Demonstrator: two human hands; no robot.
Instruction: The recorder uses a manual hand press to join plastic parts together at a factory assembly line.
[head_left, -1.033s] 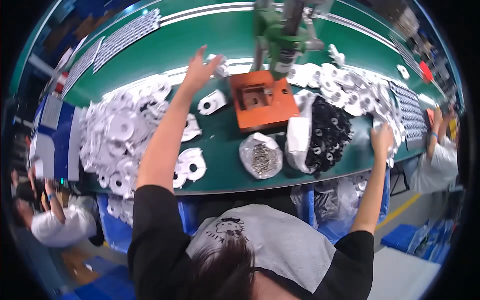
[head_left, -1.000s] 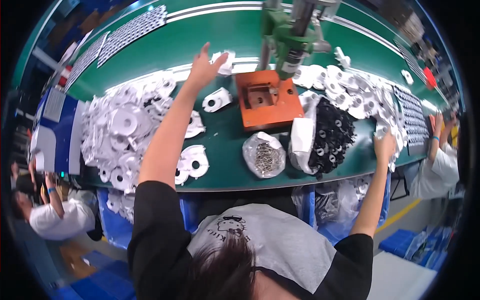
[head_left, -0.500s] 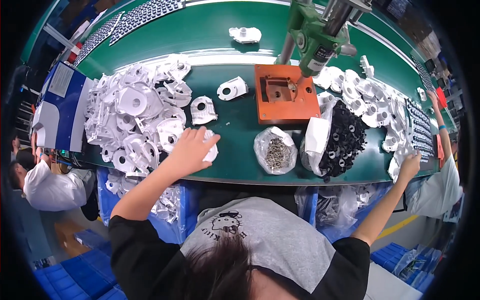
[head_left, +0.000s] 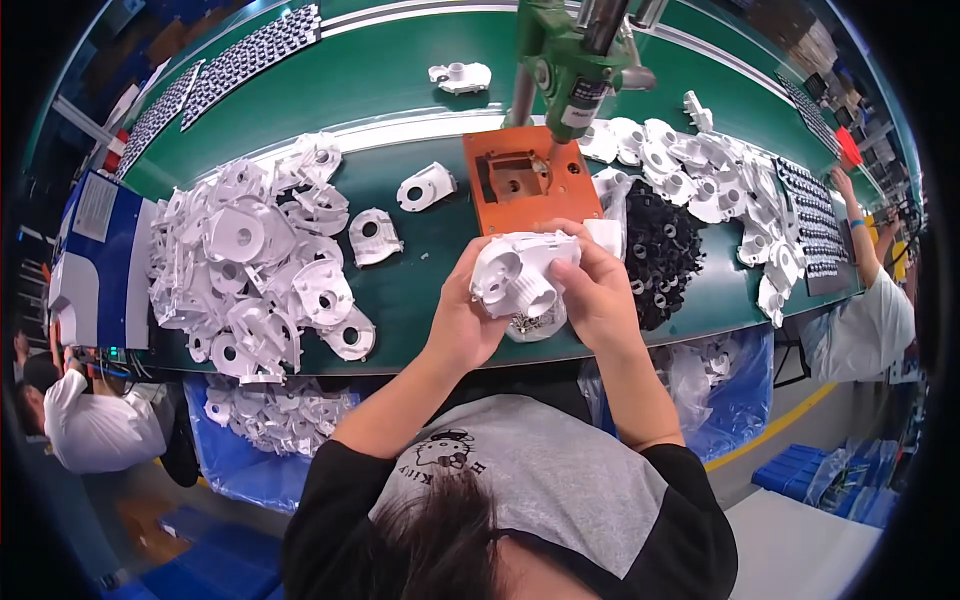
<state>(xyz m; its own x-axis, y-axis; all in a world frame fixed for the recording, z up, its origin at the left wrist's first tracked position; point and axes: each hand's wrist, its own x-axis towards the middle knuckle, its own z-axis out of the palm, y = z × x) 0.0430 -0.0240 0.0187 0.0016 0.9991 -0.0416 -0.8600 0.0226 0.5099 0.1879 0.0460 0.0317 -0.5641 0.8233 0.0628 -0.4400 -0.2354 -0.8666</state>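
Observation:
A white plastic housing with a ribbed round spout is held up in front of my chest. My left hand grips its left side, fingers closed. On its other side my right hand is closed round it, thumb on the front face. Behind it stands an orange fixture block under a green press. Partly covered by the housing and hands is a clear bag of small metal screws. Two loose white housings lie left of the fixture, apart from the large pile.
A big heap of white housings fills the left, beside a blue-and-white machine. Black plastic parts and more white housings lie to the right. Blue lined bins sit below the table edge. Co-workers are at both sides.
My left hand has left a white housing at the front edge, and my right hand has come in from the table's right end. Both now hold one housing together. The view has shifted.

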